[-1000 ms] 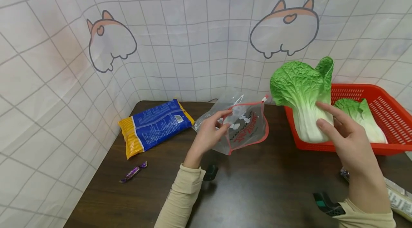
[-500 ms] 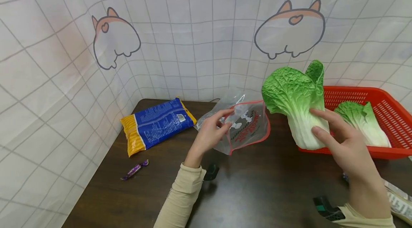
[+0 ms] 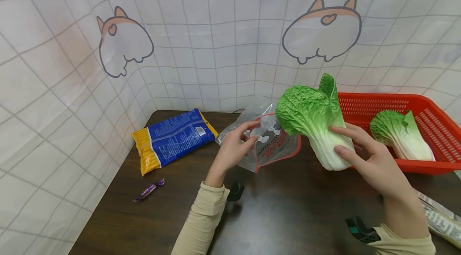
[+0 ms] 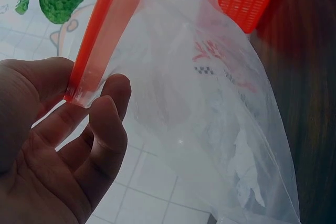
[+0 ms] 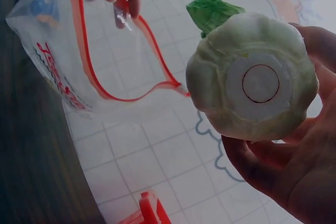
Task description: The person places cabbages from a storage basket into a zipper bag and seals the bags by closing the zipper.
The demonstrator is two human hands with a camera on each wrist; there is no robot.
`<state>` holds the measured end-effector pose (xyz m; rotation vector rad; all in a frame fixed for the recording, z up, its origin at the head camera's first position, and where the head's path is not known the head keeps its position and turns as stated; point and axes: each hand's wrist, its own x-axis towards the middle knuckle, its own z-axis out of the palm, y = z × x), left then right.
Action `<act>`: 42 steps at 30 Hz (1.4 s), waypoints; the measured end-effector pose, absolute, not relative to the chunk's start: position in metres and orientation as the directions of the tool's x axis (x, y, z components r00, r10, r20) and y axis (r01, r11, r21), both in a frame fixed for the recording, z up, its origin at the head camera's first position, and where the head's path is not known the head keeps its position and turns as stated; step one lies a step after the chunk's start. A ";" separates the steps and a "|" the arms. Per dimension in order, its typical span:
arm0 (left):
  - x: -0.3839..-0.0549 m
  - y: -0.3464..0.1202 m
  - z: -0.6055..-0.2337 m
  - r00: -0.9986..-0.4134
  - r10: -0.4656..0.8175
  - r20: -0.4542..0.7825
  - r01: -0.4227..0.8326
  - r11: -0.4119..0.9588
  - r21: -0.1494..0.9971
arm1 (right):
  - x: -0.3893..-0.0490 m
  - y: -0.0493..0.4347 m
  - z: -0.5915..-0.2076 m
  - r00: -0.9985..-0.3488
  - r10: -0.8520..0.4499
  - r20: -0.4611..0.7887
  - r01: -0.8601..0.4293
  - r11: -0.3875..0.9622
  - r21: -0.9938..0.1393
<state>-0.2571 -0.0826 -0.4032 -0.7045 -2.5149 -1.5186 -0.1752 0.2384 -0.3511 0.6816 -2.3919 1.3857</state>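
Note:
My left hand [image 3: 234, 147] pinches the red-edged mouth of a clear zip bag [image 3: 275, 141] with red lettering; in the left wrist view the thumb and fingers meet at the red zip strip [image 4: 97, 40]. The bag's mouth gapes open in the right wrist view. My right hand [image 3: 371, 159] grips a green-and-white napa cabbage [image 3: 317, 127] round its pale base, leaves leaning left. Its leafy top overlaps the right part of the bag in the head view. The cabbage's round flat bottom [image 5: 260, 83] faces the right wrist camera.
A red basket [image 3: 428, 105] holding another cabbage [image 3: 403, 135] stands at the back right. Left of the bag lies a blue-and-yellow packet [image 3: 176, 139], with a purple wrapped candy [image 3: 149, 190] nearer. A pale printed package [image 3: 441, 219] lies at the right. A grid-patterned cloth backs the table.
My right hand has carried the cabbage left and slightly down, from in front of the basket to overlapping the bag's right edge. The left hand has stayed at the bag.

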 end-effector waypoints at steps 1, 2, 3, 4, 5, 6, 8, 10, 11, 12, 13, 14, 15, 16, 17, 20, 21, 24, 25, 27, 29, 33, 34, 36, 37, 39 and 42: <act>-0.257 -0.083 -0.403 -0.886 0.322 0.333 0.445 0.387 0.808 | -0.176 0.238 -0.351 -0.846 -0.260 0.466 -0.534 0.423 -0.732; -0.257 -0.083 -0.403 -0.888 0.318 0.332 0.442 0.388 0.809 | -0.176 0.238 -0.351 -0.846 -0.267 0.462 -0.533 0.421 -0.734; -0.257 -0.083 -0.403 -0.889 0.316 0.332 0.440 0.389 0.809 | -0.177 0.238 -0.352 -0.846 -0.274 0.457 -0.532 0.418 -0.736; -0.257 -0.083 -0.403 -0.889 0.314 0.332 0.440 0.389 0.809 | -0.177 0.237 -0.352 -0.847 -0.278 0.453 -0.531 0.418 -0.737; -0.257 -0.083 -0.403 -0.889 0.315 0.333 0.440 0.388 0.809 | -0.177 0.237 -0.352 -0.848 -0.282 0.449 -0.530 0.418 -0.738; -0.257 -0.082 -0.403 -0.889 0.315 0.333 0.441 0.389 0.809 | -0.177 0.237 -0.352 -0.849 -0.285 0.446 -0.529 0.418 -0.739; -0.257 -0.083 -0.403 -0.888 0.318 0.333 0.443 0.389 0.808 | -0.177 0.236 -0.353 -0.848 -0.293 0.442 -0.530 0.418 -0.738; -0.257 -0.083 -0.403 -0.888 0.316 0.335 0.443 0.390 0.807 | -0.177 0.235 -0.354 -0.844 -0.305 0.441 -0.535 0.414 -0.737; -0.257 -0.083 -0.403 -0.888 0.314 0.336 0.443 0.393 0.806 | -0.176 0.235 -0.354 -0.842 -0.310 0.441 -0.538 0.414 -0.735; -0.257 -0.083 -0.403 -0.889 0.310 0.338 0.444 0.395 0.804 | -0.176 0.234 -0.354 -0.840 -0.315 0.441 -0.540 0.414 -0.732; -0.257 -0.083 -0.403 -0.890 0.307 0.338 0.442 0.397 0.804 | -0.176 0.234 -0.355 -0.838 -0.321 0.442 -0.544 0.414 -0.730; -0.257 -0.084 -0.402 -0.890 0.305 0.339 0.442 0.399 0.803 | -0.176 0.233 -0.355 -0.836 -0.327 0.440 -0.545 0.412 -0.730; -0.257 -0.084 -0.402 -0.891 0.301 0.339 0.441 0.401 0.803 | -0.176 0.232 -0.356 -0.835 -0.331 0.439 -0.546 0.410 -0.730; -0.257 -0.084 -0.402 -0.892 0.299 0.339 0.440 0.401 0.803 | -0.176 0.231 -0.356 -0.835 -0.335 0.437 -0.547 0.408 -0.731; -0.257 -0.085 -0.402 -0.892 0.298 0.339 0.440 0.403 0.803 | -0.176 0.230 -0.357 -0.835 -0.338 0.435 -0.546 0.409 -0.731; -0.257 -0.085 -0.402 -0.893 0.298 0.337 0.437 0.398 0.807 | -0.177 0.227 -0.358 -0.834 -0.350 0.427 -0.545 0.396 -0.739; -0.257 -0.085 -0.403 -0.893 0.298 0.337 0.436 0.396 0.808 | -0.178 0.225 -0.359 -0.834 -0.351 0.426 -0.544 0.394 -0.741; -0.256 -0.085 -0.402 -0.894 0.298 0.334 0.434 0.389 0.813 | -0.179 0.222 -0.361 -0.829 -0.354 0.432 -0.549 0.373 -0.748; -0.256 -0.085 -0.402 -0.894 0.299 0.333 0.433 0.388 0.814 | -0.180 0.221 -0.361 -0.827 -0.352 0.438 -0.552 0.366 -0.749; -0.256 -0.085 -0.402 -0.891 0.302 0.338 0.439 0.388 0.811 | -0.181 0.219 -0.362 -0.825 -0.345 0.447 -0.555 0.351 -0.754; -0.256 -0.084 -0.402 -0.889 0.304 0.343 0.445 0.387 0.808 | -0.183 0.217 -0.363 -0.825 -0.335 0.456 -0.557 0.338 -0.759; -0.256 -0.083 -0.401 -0.882 0.310 0.356 0.459 0.390 0.798 | -0.185 0.210 -0.365 -0.846 -0.291 0.447 -0.528 0.336 -0.780; -0.256 -0.083 -0.402 -0.881 0.311 0.357 0.461 0.391 0.797 | -0.185 0.208 -0.366 -0.856 -0.277 0.437 -0.512 0.332 -0.792; -0.256 -0.082 -0.402 -0.882 0.312 0.354 0.459 0.394 0.796 | -0.184 0.205 -0.367 -0.878 -0.258 0.404 -0.469 0.288 -0.835; -0.256 -0.082 -0.402 -0.882 0.312 0.353 0.458 0.394 0.797 | -0.184 0.203 -0.367 -0.889 -0.253 0.382 -0.443 0.258 -0.859; -0.256 -0.082 -0.402 -0.884 0.311 0.350 0.455 0.391 0.800 | -0.184 0.200 -0.369 -0.906 -0.250 0.341 -0.393 0.202 -0.897; -0.256 -0.083 -0.402 -0.885 0.310 0.348 0.452 0.384 0.805 | -0.186 0.197 -0.373 -0.919 -0.275 0.283 -0.330 0.142 -0.933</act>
